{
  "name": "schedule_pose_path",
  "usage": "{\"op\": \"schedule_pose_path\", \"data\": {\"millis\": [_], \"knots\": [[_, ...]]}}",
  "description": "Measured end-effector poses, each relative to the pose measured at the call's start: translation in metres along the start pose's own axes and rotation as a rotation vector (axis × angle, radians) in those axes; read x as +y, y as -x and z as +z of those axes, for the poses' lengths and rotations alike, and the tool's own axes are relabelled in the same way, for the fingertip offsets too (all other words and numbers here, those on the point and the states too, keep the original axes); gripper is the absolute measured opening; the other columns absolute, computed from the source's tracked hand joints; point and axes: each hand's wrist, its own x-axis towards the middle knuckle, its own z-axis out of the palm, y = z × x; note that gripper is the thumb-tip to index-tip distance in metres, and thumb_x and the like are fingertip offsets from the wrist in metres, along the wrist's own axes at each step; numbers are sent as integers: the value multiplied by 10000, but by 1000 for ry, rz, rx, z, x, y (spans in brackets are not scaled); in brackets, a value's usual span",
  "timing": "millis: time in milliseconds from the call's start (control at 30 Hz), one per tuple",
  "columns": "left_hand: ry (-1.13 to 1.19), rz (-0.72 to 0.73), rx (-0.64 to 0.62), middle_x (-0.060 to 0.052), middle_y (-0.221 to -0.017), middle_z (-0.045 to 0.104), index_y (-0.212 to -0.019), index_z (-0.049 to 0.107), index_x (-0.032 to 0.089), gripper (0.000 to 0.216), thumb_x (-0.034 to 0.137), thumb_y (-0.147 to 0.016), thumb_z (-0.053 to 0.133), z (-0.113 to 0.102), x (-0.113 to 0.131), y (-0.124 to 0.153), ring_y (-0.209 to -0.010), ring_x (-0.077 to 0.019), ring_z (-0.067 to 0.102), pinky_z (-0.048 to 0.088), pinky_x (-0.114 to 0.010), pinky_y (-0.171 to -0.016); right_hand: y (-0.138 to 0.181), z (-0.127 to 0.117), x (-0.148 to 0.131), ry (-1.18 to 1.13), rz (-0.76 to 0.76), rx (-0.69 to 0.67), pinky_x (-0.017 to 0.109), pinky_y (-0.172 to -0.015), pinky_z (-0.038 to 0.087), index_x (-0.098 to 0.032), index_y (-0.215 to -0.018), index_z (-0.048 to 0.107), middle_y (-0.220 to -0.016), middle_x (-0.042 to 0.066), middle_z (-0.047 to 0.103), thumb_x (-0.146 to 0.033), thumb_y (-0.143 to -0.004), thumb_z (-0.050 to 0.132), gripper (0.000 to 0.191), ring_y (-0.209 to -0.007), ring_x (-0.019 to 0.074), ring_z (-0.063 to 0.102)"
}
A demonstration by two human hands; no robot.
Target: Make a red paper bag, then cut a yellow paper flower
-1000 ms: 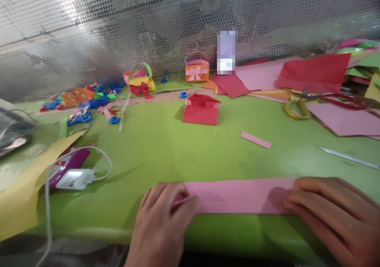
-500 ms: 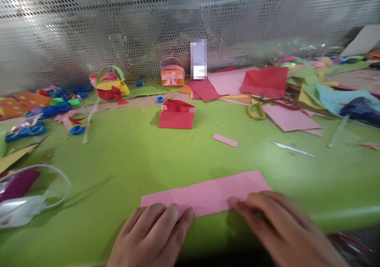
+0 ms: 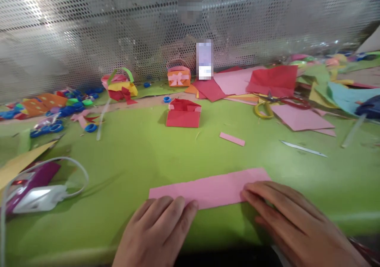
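Note:
A long pink paper strip (image 3: pixel 213 189) lies slightly slanted near the table's front edge. My left hand (image 3: pixel 160 227) is closed on its left front part, the fingers curled over the paper and the thumb at the near edge. At the right end, my right hand (image 3: pixel 291 215) grips the strip's corner, fingers held together and pressed down on it. Its thumb is partly hidden underneath. Beyond the strip stand a small red folded paper box (image 3: pixel 183 117) and, to its right, a short pink paper piece (image 3: pixel 232 139).
Scissors with yellow and red handles (image 3: pixel 264 109) lie among coloured sheets, with a pointed metal blade (image 3: pixel 303 148) nearer. A white-corded device (image 3: pixel 41 198) sits at left. An orange paper basket (image 3: pixel 178 78) and a phone (image 3: pixel 204 59) stand by the perforated metal panel (image 3: pixel 142 29).
My right hand has slid outward along the strip to its right end, its thumb drawing back under. The left hand keeps its hold. The whole view has shifted slightly.

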Motion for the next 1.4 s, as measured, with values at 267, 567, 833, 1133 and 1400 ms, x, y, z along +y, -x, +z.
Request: {"op": "schedule_pose_path", "data": {"millis": [267, 567, 833, 1133, 1400], "knots": [[-108, -69, 121, -33, -936, 692, -1009, 649, 122, 271, 172, -889, 411, -7, -11, 37, -863, -145, 591, 452, -253, -811, 19, 17, 10, -132, 16, 21, 380, -904, 453, -228, -1348, 450, -1171, 65, 616, -215, -896, 415, 453, -1052, 247, 572], [-5, -217, 143, -33, -847, 672, -910, 648, 149, 167, 269, -863, 541, -10, -1, 22, -818, -158, 591, 459, -280, -776, 21, 20, 20, -60, -95, -2, 354, -892, 463, -250, -1413, 343, -1150, -20, 669, -176, -882, 452, 547, -1031, 218, 602], [138, -186, 48, -10, -738, 613, -834, 608, 177, 184, 195, -904, 438, -5, -3, -8, -674, -145, 547, 451, -279, -587, -6, 2, 17, 26, -188, 25, 372, -824, 449, -194, -1211, 559, -942, 40, 709, -9, -781, 422, 488, -885, 227, 615], [79, -207, -36, -30, -794, 621, -939, 578, 168, 187, 162, -909, 394, 0, -10, -9, -686, -176, 540, 453, -325, -600, -28, 3, 21, 111, -164, -119, 402, -686, 439, -145, -1108, 550, -870, 100, 655, -17, -821, 301, 401, -780, 248, 579], [180, -315, -4, -24, -748, 594, -791, 603, 186, 270, 243, -928, 378, -1, -16, -22, -676, -152, 543, 457, -286, -596, -21, 11, 35, 23, 59, -207, 367, -609, 451, -227, -882, 596, -833, 73, 595, -155, -876, 328, 277, -745, 233, 557]]}}
